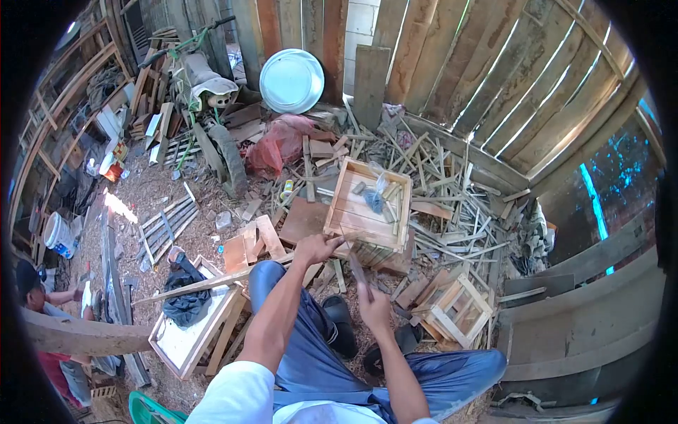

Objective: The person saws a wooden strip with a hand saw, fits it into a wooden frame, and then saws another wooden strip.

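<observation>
My left hand (319, 249) is closed at the near edge of a wooden box, its fingers pinching what looks like a thin wooden strip (360, 234). In my right hand (374, 308) is a knife (359, 270), its dark blade pointing up and away from me, close to the left fingertips. The open wooden box (339, 212) stands just beyond both hands. Inside it lie several short sticks (397, 205) and a clear plastic bag with something bluish (373, 201). My knees in blue trousers are spread on either side.
Scrap sticks (452, 226) are heaped to the right of the box. A small wooden frame (459, 308) stands at right; a white-topped wooden crate (201, 332) with a black bag (187, 305) is at left. Another person (53, 297) sits far left. A bicycle (201, 78) leans behind.
</observation>
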A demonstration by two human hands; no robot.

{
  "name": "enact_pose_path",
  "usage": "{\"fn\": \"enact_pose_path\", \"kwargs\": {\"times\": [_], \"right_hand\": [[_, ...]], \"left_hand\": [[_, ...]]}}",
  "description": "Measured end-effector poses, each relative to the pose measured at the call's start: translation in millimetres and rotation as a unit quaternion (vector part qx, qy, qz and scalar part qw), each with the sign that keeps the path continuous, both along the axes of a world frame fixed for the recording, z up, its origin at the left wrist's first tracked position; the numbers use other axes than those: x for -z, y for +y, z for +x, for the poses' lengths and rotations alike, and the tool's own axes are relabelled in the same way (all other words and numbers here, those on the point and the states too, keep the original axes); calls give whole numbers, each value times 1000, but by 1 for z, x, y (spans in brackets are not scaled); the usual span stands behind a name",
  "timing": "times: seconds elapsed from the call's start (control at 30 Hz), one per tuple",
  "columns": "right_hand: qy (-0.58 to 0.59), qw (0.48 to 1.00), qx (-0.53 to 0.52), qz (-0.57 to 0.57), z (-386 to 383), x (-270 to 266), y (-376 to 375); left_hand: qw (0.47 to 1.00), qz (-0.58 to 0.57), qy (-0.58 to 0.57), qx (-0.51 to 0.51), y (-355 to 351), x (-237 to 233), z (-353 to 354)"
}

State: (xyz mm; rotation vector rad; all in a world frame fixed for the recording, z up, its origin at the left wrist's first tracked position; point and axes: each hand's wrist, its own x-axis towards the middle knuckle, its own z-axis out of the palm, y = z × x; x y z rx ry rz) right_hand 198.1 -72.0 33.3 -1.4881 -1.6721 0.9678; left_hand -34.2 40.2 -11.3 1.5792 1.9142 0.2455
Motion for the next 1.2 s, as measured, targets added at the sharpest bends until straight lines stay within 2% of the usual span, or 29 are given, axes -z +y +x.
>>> {"fn": "enact_pose_path", "kwargs": {"times": [0.07, 0.17, 0.23, 0.27, 0.33, 0.4, 0.47, 0.57, 0.6, 0.67, 0.73, 0.8, 0.9, 0.93, 1.03, 1.1, 1.2], "right_hand": [[-15, 999, -29, 27, -16, 8, 18], [-66, 994, -40, 80, 8, -2, -18], [24, 998, -1, 53, 30, -11, -56], [-6, 1000, 15, -20, 43, -11, -70], [-21, 1000, 5, 13, 36, -2, -61], [-39, 998, 16, -56, 10, 2, -26], [-51, 998, 1, 32, -14, 12, 11], [-2, 1000, -7, -18, -3, -1, -8], [-13, 1000, -8, 11, 12, -6, -29], [-27, 998, -11, 49, 35, -2, -62], [-2, 1000, 24, 8, 48, -1, -80], [-16, 999, 47, -2, 27, 23, -49], [27, 998, 37, -37, -18, 17, 21], [38, 998, 39, -32, -20, 13, 22], [-19, 1000, -1, 1, 12, -8, -20], [66, 994, 51, 74, 39, -17, -65], [0, 999, 25, 39, 45, -16, -63]], "left_hand": [[1000, -1, 7, -3, 1, 5, -4], [1000, 0, 10, -2, 2, 6, -1], [1000, -21, 16, -5, 4, 0, -2], [1000, -17, 7, -13, 6, -2, 0], [1000, -4, 25, -18, 1, -4, 3], [1000, 0, 24, -5, 0, -9, 2], [1000, 17, 15, -13, -3, -8, 4], [999, -23, 43, 4, -1, -9, 2], [999, -24, 41, 5, -3, -9, 3], [1000, 0, 15, -11, 0, -11, 3], [999, 31, 36, -12, -4, -5, 7], [1000, 4, 4, 0, -3, -8, 5], [1000, 7, 29, -6, -2, -8, 4], [1000, 27, 14, -5, 2, 6, 0], [999, -33, 37, 11, 2, 15, 1], [999, 29, 44, 9, 4, 7, 2], [1000, 17, 5, 12, -1, -2, 3]]}}
